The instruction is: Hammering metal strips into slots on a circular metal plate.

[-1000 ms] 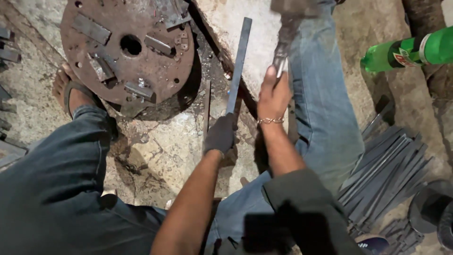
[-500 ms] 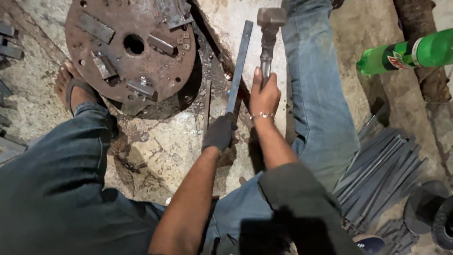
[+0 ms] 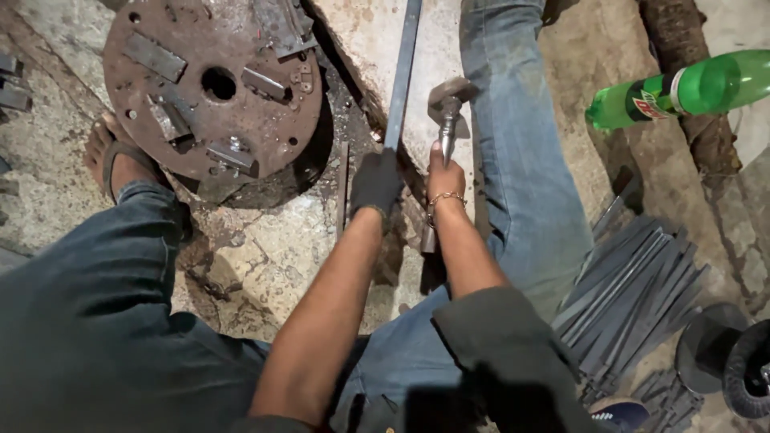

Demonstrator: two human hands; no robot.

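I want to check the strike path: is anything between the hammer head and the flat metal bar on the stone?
Nothing visible lies between them. The hammer in the right hand hangs just right of the flat metal bar, which the gloved left hand holds against the stone block.

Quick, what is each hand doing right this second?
Left hand: gloved, closed around the flat metal bar.
Right hand: bare, closed around the hammer handle, its head beside the bar.

glove (image 3: 375,183) black | bar (image 3: 403,72) grey | disc (image 3: 212,84) rust-brown | bottle (image 3: 682,90) green | jeans (image 3: 521,160) seemingly blue
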